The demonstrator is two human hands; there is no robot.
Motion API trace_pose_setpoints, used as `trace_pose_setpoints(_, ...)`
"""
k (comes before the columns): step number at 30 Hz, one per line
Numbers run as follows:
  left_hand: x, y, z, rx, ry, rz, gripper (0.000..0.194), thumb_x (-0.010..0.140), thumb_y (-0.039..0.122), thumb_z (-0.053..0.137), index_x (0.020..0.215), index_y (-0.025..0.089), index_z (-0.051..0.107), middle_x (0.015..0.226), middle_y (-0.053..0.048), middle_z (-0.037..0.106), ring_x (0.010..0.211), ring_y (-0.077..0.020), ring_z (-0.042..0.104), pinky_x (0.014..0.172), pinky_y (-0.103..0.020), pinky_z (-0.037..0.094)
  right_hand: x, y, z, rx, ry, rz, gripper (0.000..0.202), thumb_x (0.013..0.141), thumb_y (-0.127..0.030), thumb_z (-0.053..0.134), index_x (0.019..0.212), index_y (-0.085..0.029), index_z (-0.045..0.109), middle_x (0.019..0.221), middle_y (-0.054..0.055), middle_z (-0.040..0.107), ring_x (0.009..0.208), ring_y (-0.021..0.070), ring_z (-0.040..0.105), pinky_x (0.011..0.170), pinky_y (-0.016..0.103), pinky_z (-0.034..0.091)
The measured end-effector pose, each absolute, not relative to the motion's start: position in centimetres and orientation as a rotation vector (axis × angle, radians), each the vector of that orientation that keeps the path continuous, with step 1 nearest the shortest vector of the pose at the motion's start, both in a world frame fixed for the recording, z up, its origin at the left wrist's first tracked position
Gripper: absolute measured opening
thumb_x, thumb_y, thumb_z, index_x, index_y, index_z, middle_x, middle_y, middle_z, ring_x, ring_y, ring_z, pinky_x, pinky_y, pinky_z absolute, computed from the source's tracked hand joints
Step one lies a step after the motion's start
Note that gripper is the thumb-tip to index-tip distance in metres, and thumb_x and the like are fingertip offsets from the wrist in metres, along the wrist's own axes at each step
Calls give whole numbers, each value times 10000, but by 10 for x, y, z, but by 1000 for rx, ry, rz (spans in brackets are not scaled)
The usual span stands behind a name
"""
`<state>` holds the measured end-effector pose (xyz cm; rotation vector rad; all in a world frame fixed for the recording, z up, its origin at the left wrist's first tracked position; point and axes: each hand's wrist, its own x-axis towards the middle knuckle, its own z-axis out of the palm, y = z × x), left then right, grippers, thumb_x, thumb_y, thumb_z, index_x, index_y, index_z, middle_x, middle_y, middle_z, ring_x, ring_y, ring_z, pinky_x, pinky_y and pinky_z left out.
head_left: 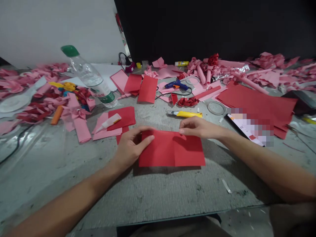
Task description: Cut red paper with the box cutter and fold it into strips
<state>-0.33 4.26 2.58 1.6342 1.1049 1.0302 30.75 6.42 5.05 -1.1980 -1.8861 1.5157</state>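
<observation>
In the head view, a red sheet (158, 151) with one upright crease right of its middle is at the near centre of the grey table (158, 197), between the person's two hands. The left hand (130, 144) pinches its far left corner, thumb flat on the near face and the other fingers behind. The right hand (194, 127) is at the far edge, right of the crease, thumb and forefinger bent close together; whether they pinch the paper I cannot tell. Of containers, one clear bottle (86, 70) with a green cap (70, 50) stands at the far left, its contents looking clear, the level hard to read. One small white glue bottle (111, 121) lies left of the sheet on red and pink paper (125, 117); what is inside does not show. One yellow tube (181, 63) lies at the far centre. Just beyond the right hand is one yellow cutter (187, 114), its blade pointing left; farther off lies one blue glue gun (176, 85). Two red cards (148, 89) lie side by side left of the gun. To the right are one wire coil (216, 108), one phone (247, 130) and a stack of red paper (256, 102), its sheets too overlapped to count. One orange stick (57, 115) lies at the left among pink scraps (79, 115).
</observation>
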Motion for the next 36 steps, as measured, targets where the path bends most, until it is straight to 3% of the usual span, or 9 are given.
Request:
trace_pose_setpoints(4,-2,38,23,1645,1085,972,310,909,412,855,1197,300,836,1114,-39,810,958,-197,721,851,-304,563,301,56,53,-1122,-1995,1584,411,934,-610,797,975,-209,716,708,-47,604,597,108,449,539,260,305)
trace_pose_setpoints(8,-1,38,23,1536,1092,812,396,906,529,845,1206,272,828,872,-14,759,746,-161,654,652,-257,486,296,52,46,-1054,-2174,1571,429,1008,-570,720,829,-181,739,698,-41,535,640,106,426,574,259,320)
trace_pose_setpoints(12,2,40,24,1368,1097,769,406,884,601,843,1006,214,849,802,-28,755,703,-161,637,606,-251,456,291,50,38,-1102,-2115,1566,468,1015,-565,699,759,-173,712,660,-45,480,630,110,391,573,272,294)
trace_pose_setpoints(16,-1,43,23,1300,1135,864,345,859,538,878,819,198,841,804,-35,770,700,-141,624,620,-245,453,295,55,35,-1079,-2137,1561,517,1027,-591,665,718,-176,676,657,-41,454,640,115,383,587,278,298)
trace_pose_setpoints(25,-8,61,9,1058,1148,1134,270,821,439,919,769,210,786,740,7,708,658,-124,616,620,-247,454,315,73,29,-1147,-1885,1592,435,915,-602,797,814,-180,825,765,18,720,710,149,576,679,305,446)
trace_pose_setpoints(28,-9,66,11,1260,1205,1228,216,870,412,881,991,243,821,986,-28,797,900,-182,726,780,-299,548,312,72,26,-1223,-1656,1527,353,850,-565,867,883,-214,866,909,48,819,805,188,692,767,336,531)
trace_pose_setpoints(31,-12,62,18,1796,1256,1334,454,933,391,839,1361,300,717,1403,-71,740,1294,-263,692,1053,-426,564,306,70,22,-1280,-1485,1492,367,811,-533,907,1030,-240,885,963,62,849,847,214,748,762,347,567)
trace_pose_setpoints(33,-13,53,22,2214,1100,1271,634,954,424,834,1526,307,589,1522,-102,673,1402,-292,641,1150,-486,531,304,69,21,-1310,-1446,1467,417,812,-535,906,1109,-244,884,946,69,853,829,217,757,730,344,571)
trace_pose_setpoints(36,-10,39,22,2742,721,885,839,965,517,816,1664,269,423,1648,-167,580,1520,-343,561,1214,-538,487,303,69,19,-1302,-1450,1447,393,821,-538,896,1087,-249,891,972,69,859,848,221,765,755,351,587)
